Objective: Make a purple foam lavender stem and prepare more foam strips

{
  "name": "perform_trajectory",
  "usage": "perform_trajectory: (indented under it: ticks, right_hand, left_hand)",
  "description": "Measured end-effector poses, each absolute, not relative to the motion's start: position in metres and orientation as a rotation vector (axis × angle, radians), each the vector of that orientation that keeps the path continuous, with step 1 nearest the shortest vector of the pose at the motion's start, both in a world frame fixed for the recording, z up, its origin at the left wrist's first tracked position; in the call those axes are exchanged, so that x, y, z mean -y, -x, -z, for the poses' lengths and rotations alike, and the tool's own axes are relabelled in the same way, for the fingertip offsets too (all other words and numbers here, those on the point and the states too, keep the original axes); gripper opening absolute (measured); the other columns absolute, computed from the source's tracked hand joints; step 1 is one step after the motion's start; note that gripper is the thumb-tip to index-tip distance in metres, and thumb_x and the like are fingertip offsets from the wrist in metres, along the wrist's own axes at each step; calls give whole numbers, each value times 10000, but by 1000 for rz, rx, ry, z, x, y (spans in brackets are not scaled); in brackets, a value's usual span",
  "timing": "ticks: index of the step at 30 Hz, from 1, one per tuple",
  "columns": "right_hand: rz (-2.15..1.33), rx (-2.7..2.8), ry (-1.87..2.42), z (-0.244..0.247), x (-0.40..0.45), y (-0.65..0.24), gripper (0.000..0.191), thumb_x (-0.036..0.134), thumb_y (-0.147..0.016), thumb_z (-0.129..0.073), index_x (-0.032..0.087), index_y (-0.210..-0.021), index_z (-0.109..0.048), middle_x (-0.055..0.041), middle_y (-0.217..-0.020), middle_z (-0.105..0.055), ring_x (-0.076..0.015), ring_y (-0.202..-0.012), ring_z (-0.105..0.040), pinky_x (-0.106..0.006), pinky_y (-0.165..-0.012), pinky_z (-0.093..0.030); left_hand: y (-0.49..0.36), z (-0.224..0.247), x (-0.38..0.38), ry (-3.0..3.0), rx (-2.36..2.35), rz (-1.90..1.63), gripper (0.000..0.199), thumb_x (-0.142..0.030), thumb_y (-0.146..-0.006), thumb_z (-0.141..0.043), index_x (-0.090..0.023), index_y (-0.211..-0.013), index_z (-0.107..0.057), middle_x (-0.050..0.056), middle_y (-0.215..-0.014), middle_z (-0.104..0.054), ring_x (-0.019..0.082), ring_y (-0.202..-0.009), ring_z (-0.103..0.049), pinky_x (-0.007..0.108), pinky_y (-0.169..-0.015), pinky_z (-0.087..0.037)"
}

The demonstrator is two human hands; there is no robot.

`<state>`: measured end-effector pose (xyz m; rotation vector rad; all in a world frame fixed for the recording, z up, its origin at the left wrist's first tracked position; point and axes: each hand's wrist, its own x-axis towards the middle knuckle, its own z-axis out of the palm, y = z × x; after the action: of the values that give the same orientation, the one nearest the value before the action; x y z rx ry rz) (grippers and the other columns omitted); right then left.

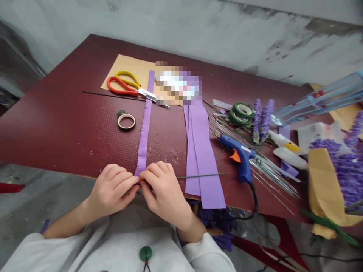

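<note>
The left hand [116, 187] and the right hand [167, 190] are close together at the near edge of the counter [70, 128], the left pinching the near end of a fringed purple strip [144, 136] and the right closed on a thin green stem [204, 176] at that same end, which juts rightward over wide purple strips [208, 155]. The fringed strip runs away from the fingers up the counter, passing under the scissors [145, 93] and onto a tan sheet [123, 63]. A roll of green tape [126, 129] lies left of it, and a blue glue gun [241, 153] rests farther right.
</note>
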<state>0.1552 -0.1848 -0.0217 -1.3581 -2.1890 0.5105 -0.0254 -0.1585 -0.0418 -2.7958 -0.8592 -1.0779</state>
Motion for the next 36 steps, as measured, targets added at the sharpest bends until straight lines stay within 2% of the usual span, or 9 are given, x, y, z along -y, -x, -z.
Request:
perform_trajectory:
  ticks: [7, 12, 19, 36]
  right_hand:
    - [-515, 2231, 1409, 19, 182, -153, 143, 170, -881, -443, 168, -790, -554, -28, -803, -554, -167, -797, -430, -343, -737, -304]
    - [-532, 2241, 1434, 18, 179, -152, 118, 178, -865, -468, 169, -775, -544, -21, -798, -554, -166, -797, -436, -342, -723, -293]
    - [-553, 2201, 1381, 20, 182, -156, 120, 173, -887, -476, 176, -818, -574, -15, -813, -581, -157, -807, -458, -329, -737, -310]
    - [-293, 2142, 1196, 29, 189, -161, 79, 207, -888, -540, 191, -880, -617, -26, -868, -635, -152, -850, -482, -325, -786, -377]
  left_hand:
    - [26, 40, 160, 2794, 838, 1047, 142, -108, -785, -639, -156, -910, -593, 47, -769, -669, 173, -740, -574, 356, -713, -489]
    - [29, 46, 164, 2834, 783, 1127, 143, -78, -824, -581, -155, -945, -589, 56, -820, -690, 167, -801, -597, 357, -768, -510]
    - [27, 49, 168, 2863, 824, 1149, 170, -49, -819, -562, -154, -952, -577, 61, -848, -689, 168, -830, -591, 340, -777, -518]
    - [15, 30, 170, 2856, 1289, 1124, 154, -52, -815, -566, -195, -837, -513, -7, -782, -661, 143, -748, -541, 312, -718, -391]
